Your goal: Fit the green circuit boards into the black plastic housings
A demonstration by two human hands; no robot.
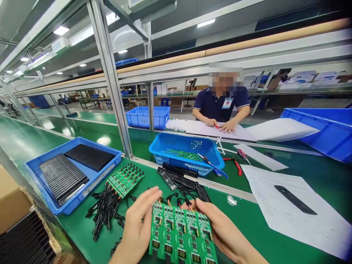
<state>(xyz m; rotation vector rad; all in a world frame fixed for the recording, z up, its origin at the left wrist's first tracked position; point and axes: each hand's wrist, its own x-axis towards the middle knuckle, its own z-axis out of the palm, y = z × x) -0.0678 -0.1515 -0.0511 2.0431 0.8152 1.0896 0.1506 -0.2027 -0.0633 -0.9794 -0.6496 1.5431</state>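
Observation:
In front of me is a green circuit board panel [180,233], tilted toward me, with several joined boards in a row. Small two-digit displays line its lower part, and red, yellow and black wires leave its top edge. My left hand [139,223] presses along its left edge with the fingers fairly straight. Gripping the upper right side is my right hand [220,223], some fingers hidden behind the panel. To the left lies a stack of similar circuit boards [126,179], with a bundle of black cables [103,209] spilling from it.
A blue tray [95,182] holds black strips at left. Beyond my hands stand a blue basket [176,163] of green pieces, pliers [235,165] and a screwdriver [243,156]. Paper [264,194] bearing a black strip [294,200] lies right. A co-worker [220,102] works opposite.

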